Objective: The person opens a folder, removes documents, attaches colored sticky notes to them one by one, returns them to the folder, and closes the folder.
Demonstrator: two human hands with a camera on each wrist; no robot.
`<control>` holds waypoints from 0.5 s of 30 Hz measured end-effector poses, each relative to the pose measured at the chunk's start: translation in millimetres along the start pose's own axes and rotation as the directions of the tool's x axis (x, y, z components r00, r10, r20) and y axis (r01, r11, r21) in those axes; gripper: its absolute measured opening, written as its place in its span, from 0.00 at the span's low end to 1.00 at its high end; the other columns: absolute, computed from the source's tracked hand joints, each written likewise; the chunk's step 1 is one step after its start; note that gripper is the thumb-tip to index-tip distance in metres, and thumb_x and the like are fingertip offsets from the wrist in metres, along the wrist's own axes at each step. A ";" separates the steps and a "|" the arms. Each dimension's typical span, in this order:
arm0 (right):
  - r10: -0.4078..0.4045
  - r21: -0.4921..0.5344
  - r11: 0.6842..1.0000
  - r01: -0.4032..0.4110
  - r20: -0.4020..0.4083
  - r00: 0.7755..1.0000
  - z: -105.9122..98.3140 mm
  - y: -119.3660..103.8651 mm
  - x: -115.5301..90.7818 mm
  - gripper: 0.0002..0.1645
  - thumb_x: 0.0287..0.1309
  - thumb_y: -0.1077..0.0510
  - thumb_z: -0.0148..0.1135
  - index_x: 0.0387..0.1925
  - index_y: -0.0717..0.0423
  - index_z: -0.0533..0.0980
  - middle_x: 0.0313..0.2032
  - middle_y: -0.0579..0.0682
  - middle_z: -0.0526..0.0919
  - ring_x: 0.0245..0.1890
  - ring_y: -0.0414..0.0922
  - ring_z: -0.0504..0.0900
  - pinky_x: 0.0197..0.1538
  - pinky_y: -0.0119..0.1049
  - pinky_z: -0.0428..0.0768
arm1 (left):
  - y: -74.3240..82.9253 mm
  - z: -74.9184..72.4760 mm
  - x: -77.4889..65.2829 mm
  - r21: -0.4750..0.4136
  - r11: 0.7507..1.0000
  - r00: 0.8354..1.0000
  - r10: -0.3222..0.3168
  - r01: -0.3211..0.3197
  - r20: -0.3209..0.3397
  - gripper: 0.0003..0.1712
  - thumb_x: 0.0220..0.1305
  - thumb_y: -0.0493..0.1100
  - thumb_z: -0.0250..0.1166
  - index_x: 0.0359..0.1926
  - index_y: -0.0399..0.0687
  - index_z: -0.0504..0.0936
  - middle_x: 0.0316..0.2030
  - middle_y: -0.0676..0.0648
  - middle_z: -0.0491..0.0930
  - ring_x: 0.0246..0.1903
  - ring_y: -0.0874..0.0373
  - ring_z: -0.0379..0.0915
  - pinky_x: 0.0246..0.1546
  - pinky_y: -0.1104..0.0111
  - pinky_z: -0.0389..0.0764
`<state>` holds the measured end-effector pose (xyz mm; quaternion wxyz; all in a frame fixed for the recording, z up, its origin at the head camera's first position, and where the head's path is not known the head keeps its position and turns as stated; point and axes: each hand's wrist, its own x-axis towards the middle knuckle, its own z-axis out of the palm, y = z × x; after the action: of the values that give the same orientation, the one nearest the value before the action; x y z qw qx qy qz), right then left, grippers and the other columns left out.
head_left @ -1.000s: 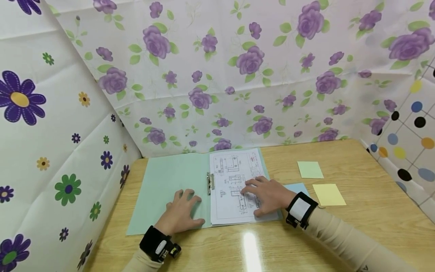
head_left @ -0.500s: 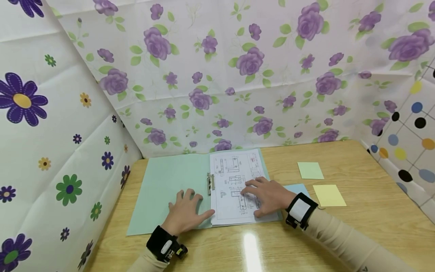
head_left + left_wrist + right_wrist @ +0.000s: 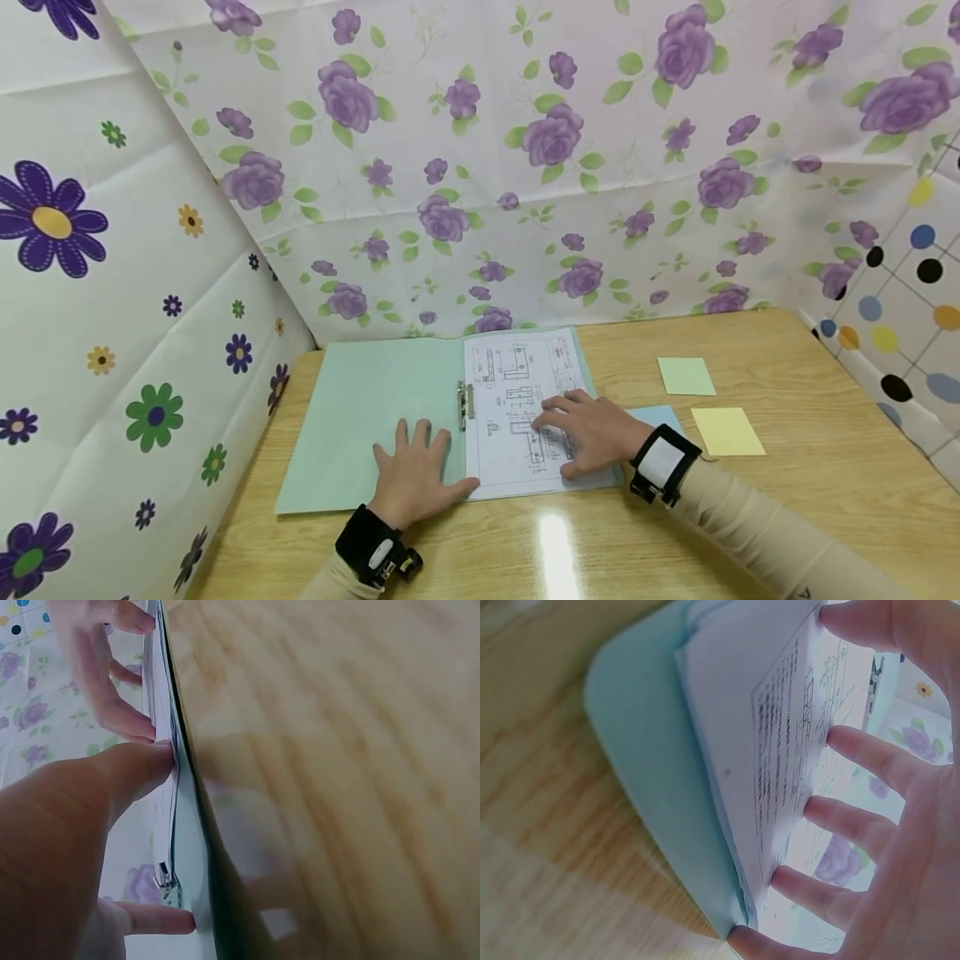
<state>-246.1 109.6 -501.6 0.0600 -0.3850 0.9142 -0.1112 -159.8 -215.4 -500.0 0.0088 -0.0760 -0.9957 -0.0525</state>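
Observation:
A pale green folder [image 3: 360, 408] lies spread on the table, with a stack of papers [image 3: 495, 471] on its right half. Line drawings of parts cover the top sheet. A metal clip [image 3: 466, 402] sits by the spine. My left hand [image 3: 418, 479] rests fingers spread on the left cover, its thumb [image 3: 142, 769] at the papers' lower left corner. My right hand [image 3: 596, 435] lies over the papers, fingers apart; in the right wrist view its fingertips [image 3: 840, 739] touch the printed sheet, and one finger reaches the folder's edge.
Right of the folder lie a green paper square [image 3: 687, 376], a yellow one [image 3: 727, 431] and a blue one [image 3: 660, 417] partly hidden by the right hand. Floral sheeting [image 3: 510, 167] stands behind the wooden table [image 3: 825, 400], with more sheeting at both sides.
My left hand has slid right, its fingers straightened, and its thumb has come out onto the papers' corner. The left cover has shifted slightly. My right hand has stayed in place.

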 end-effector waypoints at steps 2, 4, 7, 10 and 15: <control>0.004 0.004 1.000 -0.004 0.010 1.000 -1.3 -1.5 0.2 0.44 0.51 0.41 0.85 0.70 0.39 0.82 0.78 0.55 0.78 0.78 0.67 0.75 0.58 0.68 0.88 | 0.4 -0.7 -0.1 -0.002 1.000 1.000 0.000 0.000 -0.002 0.52 0.60 0.83 0.71 0.69 0.50 0.83 0.71 0.33 0.77 0.78 0.20 0.65 0.60 0.11 0.69; 0.009 0.008 1.000 -0.009 0.024 1.000 -2.4 -2.5 0.6 0.43 0.52 0.41 0.84 0.71 0.39 0.81 0.78 0.55 0.77 0.78 0.67 0.74 0.60 0.69 0.87 | 0.4 -1.4 0.2 -0.003 1.000 1.000 -0.003 0.003 0.004 0.52 0.60 0.84 0.71 0.69 0.50 0.83 0.71 0.33 0.77 0.78 0.20 0.65 0.60 0.11 0.69; 0.010 0.009 1.000 -0.011 0.047 0.999 -5.5 -3.1 2.4 0.42 0.53 0.39 0.84 0.71 0.39 0.82 0.78 0.55 0.77 0.78 0.68 0.75 0.63 0.73 0.85 | 0.5 -2.3 0.8 -0.002 1.000 1.000 -0.006 0.006 0.013 0.53 0.59 0.84 0.71 0.69 0.50 0.82 0.71 0.33 0.77 0.78 0.20 0.66 0.60 0.11 0.69; 0.014 0.001 1.000 -0.014 0.057 0.998 -10.0 -2.5 7.1 0.41 0.55 0.35 0.82 0.70 0.38 0.83 0.76 0.55 0.80 0.78 0.68 0.74 0.69 0.77 0.80 | 1.0 -3.5 1.6 0.000 1.000 1.000 -0.006 0.006 0.022 0.53 0.59 0.83 0.72 0.69 0.49 0.82 0.71 0.33 0.77 0.77 0.19 0.66 0.60 0.11 0.69; 0.002 0.009 1.000 -0.002 0.020 1.000 -19.0 -3.9 22.1 0.40 0.57 0.34 0.79 0.69 0.39 0.85 0.71 0.54 0.85 0.76 0.65 0.77 0.72 0.75 0.78 | 2.4 -5.0 3.0 0.006 1.000 0.999 -0.011 0.011 0.038 0.54 0.59 0.83 0.73 0.70 0.49 0.82 0.72 0.33 0.77 0.78 0.19 0.65 0.61 0.11 0.68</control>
<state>-262.4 94.1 -482.7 0.0708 -0.3848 0.9135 -0.1115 -162.3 -213.1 -494.7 -0.0102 -0.0715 -0.9962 -0.0484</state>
